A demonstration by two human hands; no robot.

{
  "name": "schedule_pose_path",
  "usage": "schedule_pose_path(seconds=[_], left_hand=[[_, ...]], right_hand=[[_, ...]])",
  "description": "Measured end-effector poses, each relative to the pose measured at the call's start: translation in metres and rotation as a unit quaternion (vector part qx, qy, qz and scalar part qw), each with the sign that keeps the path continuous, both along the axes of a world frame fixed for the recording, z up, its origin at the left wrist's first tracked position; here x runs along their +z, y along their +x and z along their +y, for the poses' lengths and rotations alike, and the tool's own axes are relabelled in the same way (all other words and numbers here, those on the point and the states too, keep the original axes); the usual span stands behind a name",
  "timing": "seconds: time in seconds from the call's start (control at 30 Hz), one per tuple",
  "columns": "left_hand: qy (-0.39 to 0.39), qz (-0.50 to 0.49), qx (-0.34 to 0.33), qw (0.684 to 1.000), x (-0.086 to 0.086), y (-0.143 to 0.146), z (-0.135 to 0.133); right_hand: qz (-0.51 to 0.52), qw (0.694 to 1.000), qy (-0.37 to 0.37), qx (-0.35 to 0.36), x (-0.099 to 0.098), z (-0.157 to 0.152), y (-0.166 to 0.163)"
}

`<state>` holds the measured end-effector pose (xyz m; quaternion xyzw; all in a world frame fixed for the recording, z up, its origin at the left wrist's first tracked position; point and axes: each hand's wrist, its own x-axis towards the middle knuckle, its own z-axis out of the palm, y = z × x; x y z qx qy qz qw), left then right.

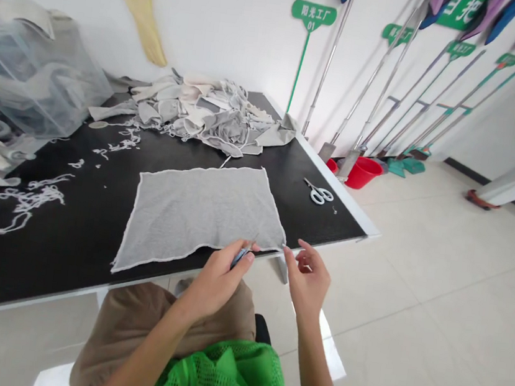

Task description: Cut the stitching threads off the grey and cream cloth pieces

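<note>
A grey rectangular cloth (203, 211) with a pale overlocked edge lies spread near the front edge of the black table. My left hand (219, 273) is closed around small blue-handled thread snips (241, 255), their tips pointing at the cloth's near edge by its right corner. At that corner, the thumb of my right hand (310, 281) reaches the cloth. Its index finger stands apart from the thumb and the other fingers are curled. Whether a thread lies at the thumb tip is too small to tell.
White-handled scissors (320, 194) lie to the right on the table (97, 198). Behind the cloth is a heap of grey cloths (215, 113). Thread scraps (34, 197) and a clear bin (41, 79) are at left. Mops and a red bucket (364, 171) stand by the wall.
</note>
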<state>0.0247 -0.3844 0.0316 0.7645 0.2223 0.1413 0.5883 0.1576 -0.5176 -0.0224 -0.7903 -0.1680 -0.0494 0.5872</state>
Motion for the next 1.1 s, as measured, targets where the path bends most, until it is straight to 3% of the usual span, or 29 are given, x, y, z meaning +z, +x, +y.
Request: schedule_pose_path(seconds=[0.13, 0.3, 0.43, 0.63, 0.83, 0.93, 1.1], left_hand=[[0.054, 0.013, -0.022, 0.998, 0.000, 0.012, 0.002], [0.131, 0.037, -0.026, 0.990, -0.001, 0.019, 0.003], [0.227, 0.063, -0.067, 0.970, 0.003, 0.031, 0.000], [0.354, 0.083, -0.126, 0.923, 0.001, 0.054, 0.000], [0.378, 0.047, -0.190, 0.905, -0.005, 0.067, 0.004], [0.415, 0.053, -0.212, 0.883, -0.008, 0.068, 0.005], [0.465, 0.074, -0.223, 0.853, -0.013, 0.067, 0.006]], right_hand=[[-0.061, 0.995, -0.072, 0.040, -0.007, 0.016, 0.010], [-0.036, 0.999, -0.025, 0.015, -0.016, 0.013, 0.003], [0.025, 0.999, -0.005, -0.029, -0.022, 0.006, 0.001], [0.139, 0.981, 0.138, -0.006, -0.027, 0.005, 0.002], [0.242, 0.932, 0.271, -0.006, -0.036, 0.007, 0.003], [0.239, 0.931, 0.276, 0.003, -0.041, 0.007, 0.003], [0.221, 0.951, 0.218, -0.003, -0.049, 0.005, 0.001]])
